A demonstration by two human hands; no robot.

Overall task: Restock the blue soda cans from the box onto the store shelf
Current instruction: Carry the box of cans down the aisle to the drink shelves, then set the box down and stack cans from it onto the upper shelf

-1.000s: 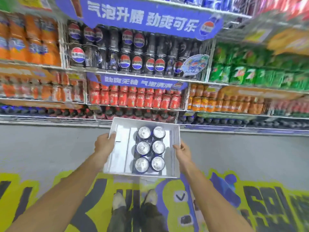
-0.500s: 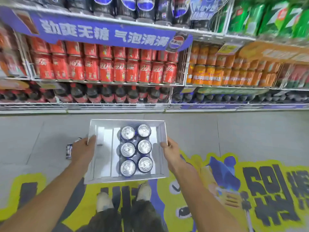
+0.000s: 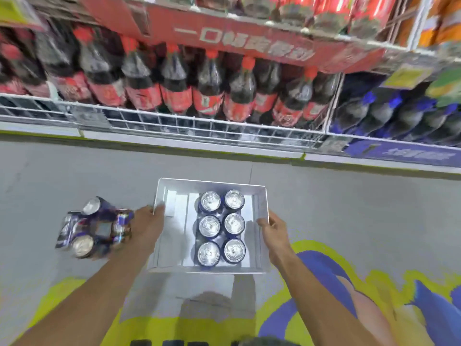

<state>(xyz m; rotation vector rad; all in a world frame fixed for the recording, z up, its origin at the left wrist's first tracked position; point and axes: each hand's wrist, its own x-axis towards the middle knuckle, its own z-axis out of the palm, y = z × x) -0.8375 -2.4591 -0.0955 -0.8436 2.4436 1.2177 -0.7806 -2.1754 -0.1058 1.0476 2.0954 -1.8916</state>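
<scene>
A white box (image 3: 262, 196) holds several blue soda cans (image 3: 220, 226) standing in two rows on its right half; its left half is bare. My left hand (image 3: 147, 224) grips the box's left wall and my right hand (image 3: 273, 227) grips the right wall. The box sits low, just above or on the grey floor; I cannot tell which. A wrapped pack of blue cans (image 3: 93, 227) lies on its side on the floor just left of my left hand.
The bottom store shelf (image 3: 174, 121) with a white wire rail runs across the top, packed with large red-label cola bottles (image 3: 174, 86); blue-cap bottles (image 3: 399, 113) stand at the right. A yellow and blue floor graphic (image 3: 324, 295) lies below the box.
The box has gone down toward the floor with both hands still on it. The view has dropped from the upper shelves to the bottom one, and the can pack on the floor has come into view.
</scene>
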